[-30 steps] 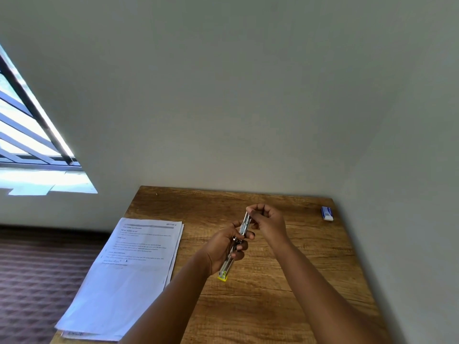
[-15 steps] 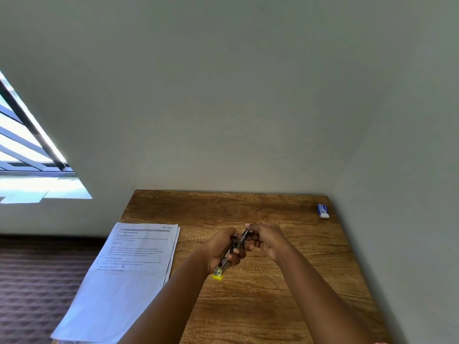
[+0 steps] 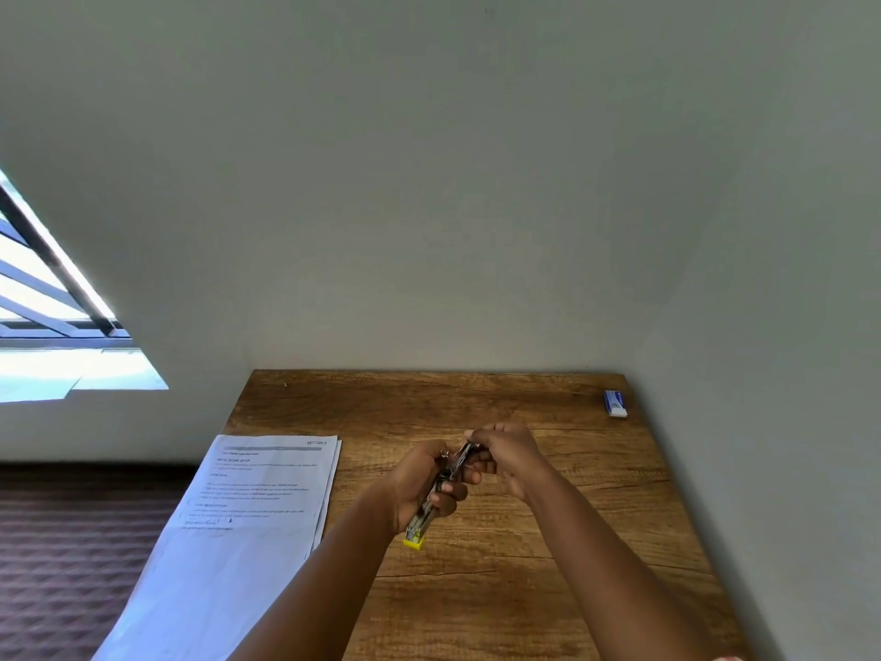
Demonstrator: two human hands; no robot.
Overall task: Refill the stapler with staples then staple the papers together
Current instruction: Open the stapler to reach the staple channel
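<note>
A slim metal stapler (image 3: 425, 515) with a yellow end is held above the wooden table (image 3: 524, 565), its yellow end pointing down towards me. My left hand (image 3: 422, 479) grips its middle with curled fingers. My right hand (image 3: 505, 453) holds the stapler's far, upper end, fingers curled over it. The stapler's top part is mostly hidden between the two hands. A stack of printed papers (image 3: 229, 531) lies on the table's left side, hanging over the left edge. No loose staples are visible.
A small blue and white box (image 3: 615, 403) lies at the table's far right corner, close to the wall. Walls close the table in at the back and right. A patterned floor lies to the left, below a window.
Both hands have come down closer to the table with the stapler. My right hand has closed in on the stapler's far end, and the stapler now looks folded shorter.
</note>
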